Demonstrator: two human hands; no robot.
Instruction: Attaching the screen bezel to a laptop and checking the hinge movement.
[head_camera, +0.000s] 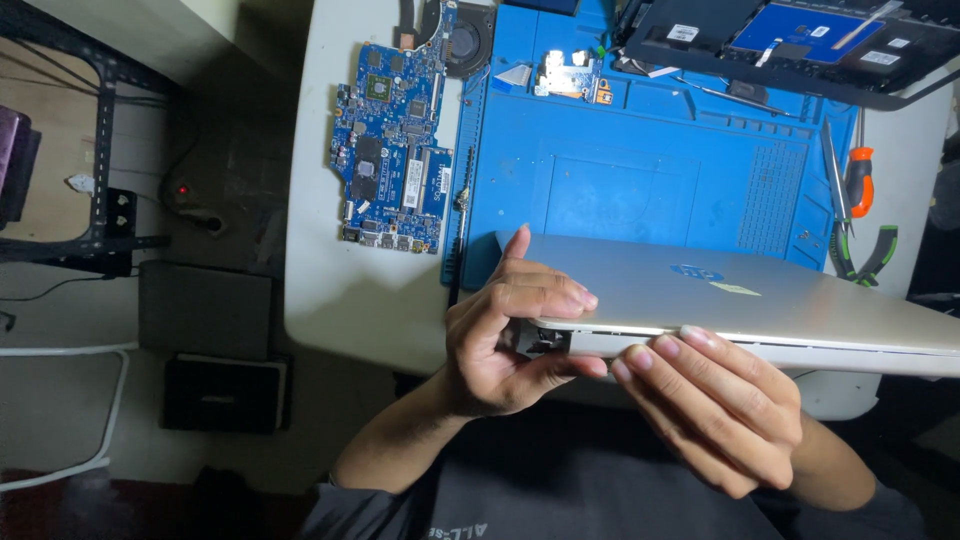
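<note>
Both hands (505, 335) (715, 405) grip a silver laptop lid (740, 295) over the blue mat (640, 180).

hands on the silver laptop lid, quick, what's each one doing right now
Left hand: closed on the corner of the silver laptop lid, by the hinge.
Right hand: fingers laid along the lid's front edge, gripping it.

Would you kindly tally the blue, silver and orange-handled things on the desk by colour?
Blue: 2, the work mat and the circuit board
Silver: 1, the laptop lid, held by left hand and right hand
Orange-handled: 1, a screwdriver
Total: 4
</note>
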